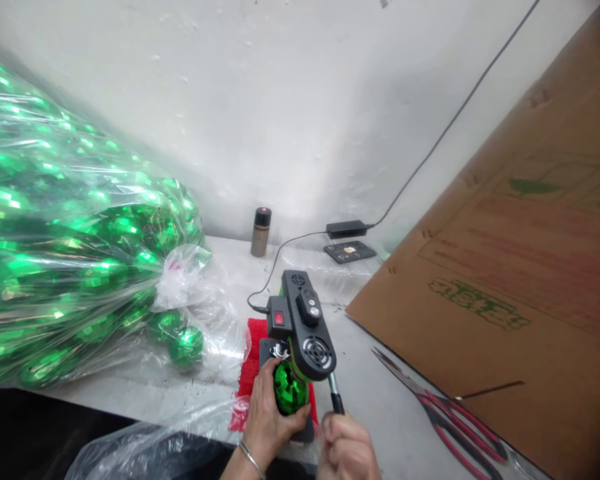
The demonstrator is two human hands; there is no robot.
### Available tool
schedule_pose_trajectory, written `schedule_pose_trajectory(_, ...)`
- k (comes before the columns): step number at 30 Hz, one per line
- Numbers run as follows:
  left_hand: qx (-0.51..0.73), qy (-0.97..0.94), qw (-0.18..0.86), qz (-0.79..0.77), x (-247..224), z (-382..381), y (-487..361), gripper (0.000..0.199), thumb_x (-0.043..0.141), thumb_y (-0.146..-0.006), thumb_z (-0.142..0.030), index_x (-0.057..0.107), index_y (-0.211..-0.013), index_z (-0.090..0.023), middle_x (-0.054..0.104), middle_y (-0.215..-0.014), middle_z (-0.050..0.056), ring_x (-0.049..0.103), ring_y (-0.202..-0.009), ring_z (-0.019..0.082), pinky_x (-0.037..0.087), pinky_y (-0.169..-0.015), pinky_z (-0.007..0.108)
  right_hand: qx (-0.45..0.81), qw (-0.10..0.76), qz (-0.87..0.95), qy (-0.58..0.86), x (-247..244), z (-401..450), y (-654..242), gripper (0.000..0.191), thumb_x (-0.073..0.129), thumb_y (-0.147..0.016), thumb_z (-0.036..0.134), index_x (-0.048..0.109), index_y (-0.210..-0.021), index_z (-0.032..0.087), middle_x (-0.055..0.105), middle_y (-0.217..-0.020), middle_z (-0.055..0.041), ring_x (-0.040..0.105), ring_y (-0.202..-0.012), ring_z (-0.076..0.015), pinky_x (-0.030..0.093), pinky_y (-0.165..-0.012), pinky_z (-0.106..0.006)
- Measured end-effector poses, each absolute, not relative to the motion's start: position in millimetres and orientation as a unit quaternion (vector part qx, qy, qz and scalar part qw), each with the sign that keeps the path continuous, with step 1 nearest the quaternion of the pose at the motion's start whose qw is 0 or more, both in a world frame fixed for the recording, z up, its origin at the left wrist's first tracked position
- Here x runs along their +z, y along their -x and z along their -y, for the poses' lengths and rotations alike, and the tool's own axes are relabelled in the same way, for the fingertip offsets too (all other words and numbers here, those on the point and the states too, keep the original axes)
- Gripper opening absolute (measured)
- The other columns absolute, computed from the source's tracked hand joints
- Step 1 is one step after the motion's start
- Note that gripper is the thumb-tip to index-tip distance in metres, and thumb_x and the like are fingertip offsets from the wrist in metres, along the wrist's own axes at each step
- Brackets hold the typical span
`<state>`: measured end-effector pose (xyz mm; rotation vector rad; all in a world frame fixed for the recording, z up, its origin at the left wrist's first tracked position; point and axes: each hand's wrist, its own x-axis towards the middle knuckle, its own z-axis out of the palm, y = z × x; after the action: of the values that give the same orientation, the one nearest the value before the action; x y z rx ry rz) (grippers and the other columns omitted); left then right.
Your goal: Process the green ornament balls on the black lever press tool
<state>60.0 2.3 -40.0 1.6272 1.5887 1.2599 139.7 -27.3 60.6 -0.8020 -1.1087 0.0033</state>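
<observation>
The left hand (pixel 266 410), half closed, holds the green ball (pixel 291 388) just beside the black machine (pixel 307 335); this ball seems in work. The right hand (pixel 349 443) curls at the lever (pixel 334 385); blur hides its grip. Whether the bagged balls (pixel 103 272) are finished, one cannot tell.

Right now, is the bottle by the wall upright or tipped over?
Upright: the bottle stands on its base, its black cap on top.
</observation>
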Motion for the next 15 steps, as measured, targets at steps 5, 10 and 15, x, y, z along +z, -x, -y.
schedule_pose_trajectory(5,0.475,-0.595,0.293,-0.577,-34,-7,-59,0.077,0.082,-0.067,-0.024,0.055,-0.138,-0.017,0.071,-0.134,0.019,0.069,-0.127,0.038,0.057,-0.112,0.061,0.002,0.767,0.491,0.414,109,25,-143,0.044,0.055,-0.104,0.013,0.046,-0.061,0.019,0.049,-0.060,0.0037,0.046,-0.051,-0.0070,0.031,-0.051,-0.024)
schedule_pose_trajectory(10,0.501,-0.582,0.315,-0.558,-42,7,-37,0.082,0.087,-0.069,-0.029,0.055,-0.143,-0.018,0.069,-0.141,0.019,0.069,-0.131,0.038,0.057,-0.113,0.058,0.065,0.749,0.514,0.413,149,23,-149,0.042,0.057,-0.104,0.015,0.054,-0.062,0.018,0.051,-0.058,0.0026,0.051,-0.052,-0.0093,0.034,-0.049,-0.025)
schedule_pose_trajectory(15,0.530,-0.601,0.219,-0.556,-87,86,-21,0.058,0.085,-0.084,-0.033,0.066,-0.138,-0.030,0.076,-0.133,0.015,0.075,-0.124,0.036,0.065,-0.102,0.050,0.064,0.739,0.506,0.440,143,29,-148,0.042,0.061,-0.104,0.022,0.055,-0.062,0.019,0.052,-0.060,0.0014,0.047,-0.050,-0.0089,0.029,-0.047,-0.026)
